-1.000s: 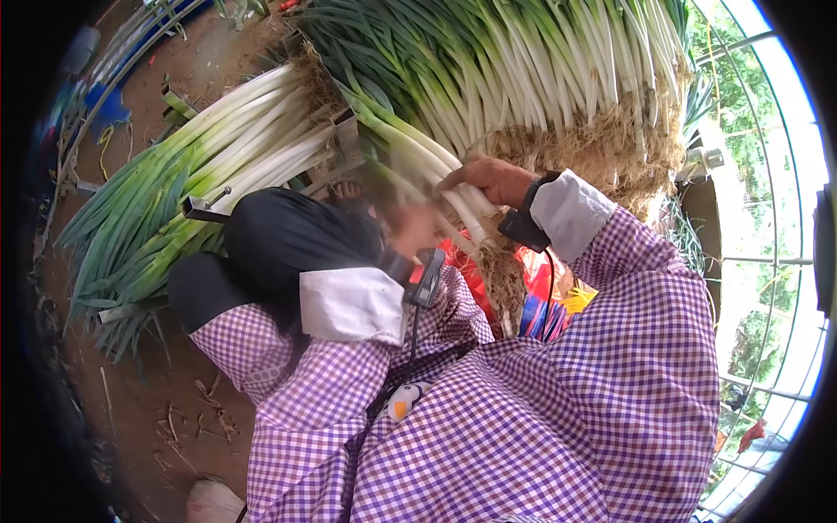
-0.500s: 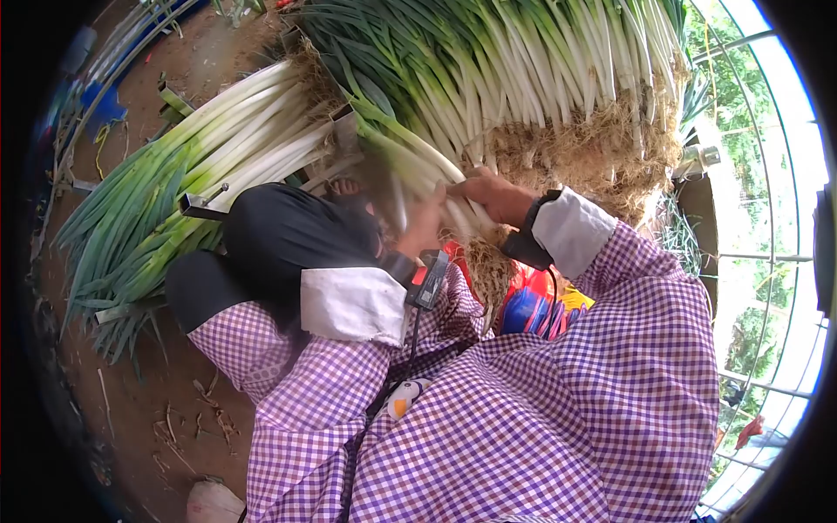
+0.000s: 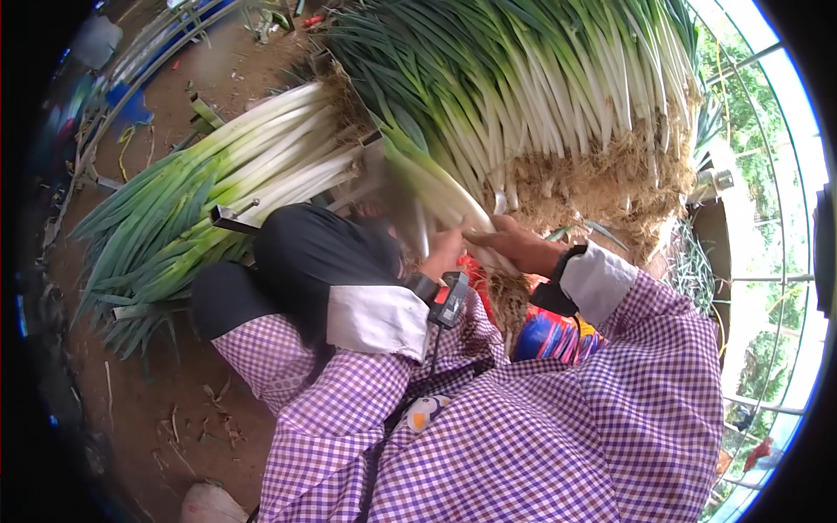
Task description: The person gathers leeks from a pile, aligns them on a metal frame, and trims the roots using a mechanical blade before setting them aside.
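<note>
Several long green onions [image 3: 445, 187] lie between my hands, their roots hanging down over my lap. My right hand [image 3: 516, 246] is wrapped round the white stalks near the root end. Close beside it on the left, my left hand [image 3: 445, 251] grips the same stalks from below, its fingers partly hidden. A big pile of green onions [image 3: 540, 78] with brown roots lies just beyond my hands. Another bundle [image 3: 235, 166] rests to the left, its green leaves pointing down and left.
A metal frame bar [image 3: 234, 220] sticks out by my knee [image 3: 305, 253]. A colourful striped item [image 3: 554, 336] sits under my right wrist. Wire mesh [image 3: 767, 279] stands on the right. Dry scraps lie on the brown ground [image 3: 166, 392].
The whole view has shifted, so the scene sits a little lower and further right. Both hands still hold the onions, and they are slightly closer together.
</note>
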`<move>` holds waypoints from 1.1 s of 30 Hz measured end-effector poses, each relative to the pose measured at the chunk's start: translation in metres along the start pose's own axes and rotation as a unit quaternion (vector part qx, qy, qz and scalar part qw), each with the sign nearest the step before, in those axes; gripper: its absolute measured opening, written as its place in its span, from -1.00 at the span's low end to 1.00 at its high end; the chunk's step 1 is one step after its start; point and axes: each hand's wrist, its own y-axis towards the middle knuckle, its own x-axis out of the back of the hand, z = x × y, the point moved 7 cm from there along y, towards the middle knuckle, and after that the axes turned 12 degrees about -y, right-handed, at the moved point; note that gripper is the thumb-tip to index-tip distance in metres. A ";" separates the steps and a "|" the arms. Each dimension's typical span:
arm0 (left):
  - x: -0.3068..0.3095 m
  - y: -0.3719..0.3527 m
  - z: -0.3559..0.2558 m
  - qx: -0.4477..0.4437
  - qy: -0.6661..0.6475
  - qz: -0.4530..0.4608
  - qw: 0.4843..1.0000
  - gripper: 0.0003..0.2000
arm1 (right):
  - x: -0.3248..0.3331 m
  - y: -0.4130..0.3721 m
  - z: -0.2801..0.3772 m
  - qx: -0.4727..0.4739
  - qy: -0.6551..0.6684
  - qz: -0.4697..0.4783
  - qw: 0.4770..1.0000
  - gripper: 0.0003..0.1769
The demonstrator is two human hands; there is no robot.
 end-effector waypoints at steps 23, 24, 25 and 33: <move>-0.036 -0.006 -0.044 -0.094 -0.112 0.041 0.988 -0.50 | -0.031 -0.174 -0.030 0.004 0.159 -0.020 0.987 -0.36; -0.040 -0.008 -0.046 -0.098 -0.117 0.047 0.987 -0.49 | -0.038 -0.191 -0.019 -0.012 0.153 -0.044 0.987 -0.25; -0.041 -0.009 -0.048 -0.104 -0.126 0.055 0.985 -0.49 | -0.039 -0.203 -0.015 -0.028 0.148 -0.067 0.986 -0.15; -0.084 -0.027 -0.083 -0.155 -0.198 0.169 0.953 -0.46 | -0.064 -0.174 0.040 0.151 0.073 -0.059 0.984 -0.11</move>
